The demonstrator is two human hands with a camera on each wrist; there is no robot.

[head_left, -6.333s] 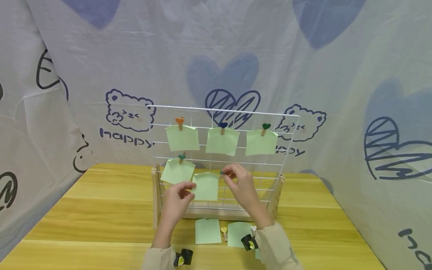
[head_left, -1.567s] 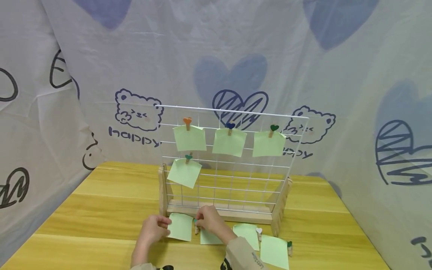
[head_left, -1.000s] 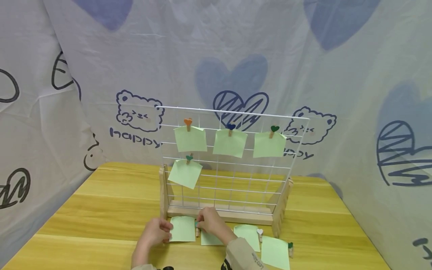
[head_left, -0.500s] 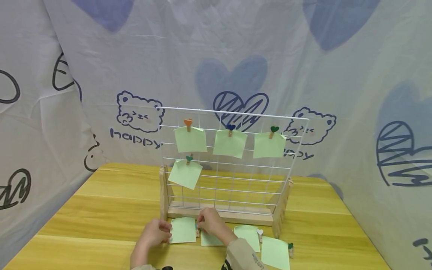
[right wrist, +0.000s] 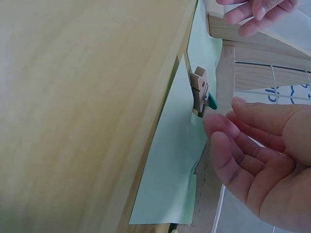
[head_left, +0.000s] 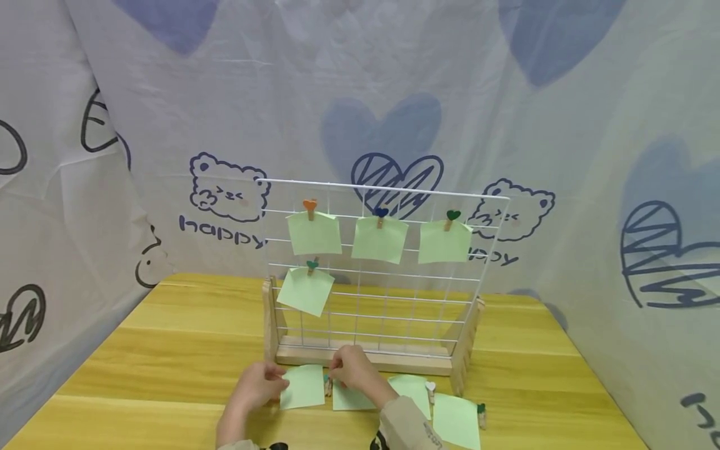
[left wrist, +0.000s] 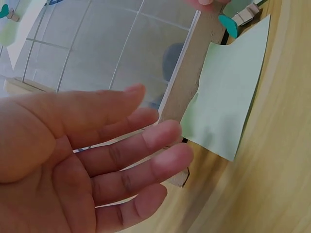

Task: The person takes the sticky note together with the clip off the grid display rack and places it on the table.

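Left hand (head_left: 257, 384) spread, right hand (head_left: 353, 367) loosely curled (beside a clip (right wrist: 198, 90)), yellow wooden table (head_left: 152, 369), patterned cloth (head_left: 472, 119).

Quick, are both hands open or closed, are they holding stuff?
Left hand: open, holding nothing, beside a green note.
Right hand: open, loosely curled, holding nothing, near the teal heart clip.

A yellow wooden tabletop (head_left: 140, 375) with visible grain carries a pale wooden stand (head_left: 394, 363). In front of this lies a row of square light-green paper notes: a leftmost note (head_left: 304, 389), a second note (head_left: 350, 400) partly hidden in the head view, a third note (head_left: 412, 389) and a rightmost note (head_left: 455, 422) nearer the front. Small wooden clips with heart-shaped heads lie among them: a teal-headed clip (head_left: 328, 387) between the first two, a white-headed clip (head_left: 430, 390) at the third's right edge, a dark-green-headed clip (head_left: 481, 415) beside the rightmost.
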